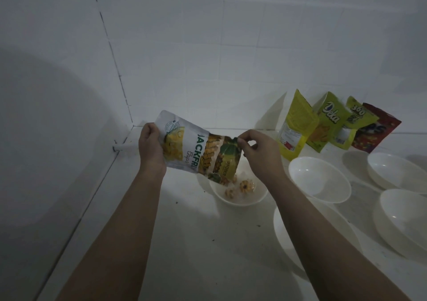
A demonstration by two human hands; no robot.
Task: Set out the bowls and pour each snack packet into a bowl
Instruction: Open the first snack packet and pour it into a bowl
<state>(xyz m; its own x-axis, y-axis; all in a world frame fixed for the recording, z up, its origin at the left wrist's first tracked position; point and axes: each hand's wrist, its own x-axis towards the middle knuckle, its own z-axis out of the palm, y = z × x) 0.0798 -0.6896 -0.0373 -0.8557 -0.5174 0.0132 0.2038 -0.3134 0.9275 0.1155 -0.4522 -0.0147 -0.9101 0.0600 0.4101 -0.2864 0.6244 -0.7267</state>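
**First packet being emptied, four packets left**

The white and yellow jackfruit-chip pouch [196,153] is held tilted, mouth down, between both hands. The left hand [151,148] is wrapped round its sealed bottom end, while the right hand [256,150] pinches the upper corner of the open mouth between thumb and fingers [241,142]. Directly beneath the pinch, the small white bowl [239,193] is seen to hold a few pale orange chips [242,186], so the pour is judged under way but not finished.

The bowls are already set out: to the right of the pinching hand three shallow white bowls [320,179] stand empty, and a further white bowl [284,229] is partly hidden under the right forearm; its contents cannot be told. Beyond the right hand, against the tiled wall, a yellow pouch [298,125], two green pouches [330,120] and a red pouch [374,132] stand apparently unpoured, so four pours are judged to remain
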